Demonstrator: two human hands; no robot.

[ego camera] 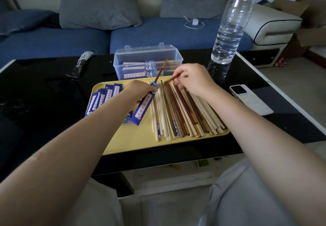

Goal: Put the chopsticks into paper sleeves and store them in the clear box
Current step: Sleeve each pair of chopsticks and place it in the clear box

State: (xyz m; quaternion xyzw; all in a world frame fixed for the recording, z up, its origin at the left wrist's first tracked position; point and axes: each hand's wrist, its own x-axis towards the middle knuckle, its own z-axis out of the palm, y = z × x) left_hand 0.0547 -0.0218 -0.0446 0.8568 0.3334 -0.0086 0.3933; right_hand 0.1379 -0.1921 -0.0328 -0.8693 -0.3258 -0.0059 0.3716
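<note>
Chopstick [161, 69] half in sleeve [143, 106], over tray [134, 137] | left hand [139, 89] grips sleeve mouth | right hand [191, 80] pinches second stick [170, 80] from pile | risk: mismatched pair, or sleeve tearing on angled insertion | box [148, 62] open behind tray

Loose chopsticks [183, 113], pale and brown, lie fanned on the yellow tray's right half; empty blue sleeves [104, 99] at 9 o'clock. One sleeve [144, 104] tilted, brown chopstick [160, 70] sticking out. Clear box [148, 56] at 12, open, holding filled sleeves.
</note>
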